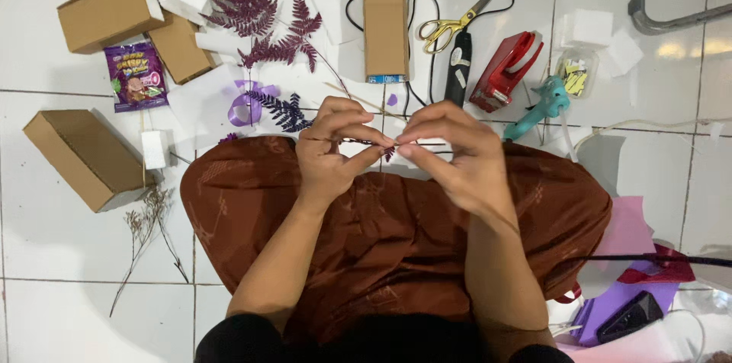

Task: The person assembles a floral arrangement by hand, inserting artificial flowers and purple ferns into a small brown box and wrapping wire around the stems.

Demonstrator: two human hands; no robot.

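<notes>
So both hands are up over the lap here, the left hand and right hand pinching the two ends of a thin stem with a little purple bit of leaf on it, held just above the brown skirt. Fingers on both sides are closed tight on that stem, thumb against forefinger, so no slack between them. Biggest risk as I see it: the stem looks really thin and dried, so if the two hands pull apart or twist too hard it could snap right in the middle, and the tiny purple piece would drop into the folds of the skirt where it'd be a pain to find. The blue-green glue gun is lying on the floor just past the right hand, near the knee; can't tell if it's hot, but if it is, a careless reach forward could brush the nozzle or drag the black cord across stuff. The gold-handled scissors are lying half open near the upright cardboard box, so grabbing blindly in that direction could mean a nick. Also the bigger purple fern sprigs and the dried twig are just loose on the tile floor, easy to crush if a knee shifts.
</notes>
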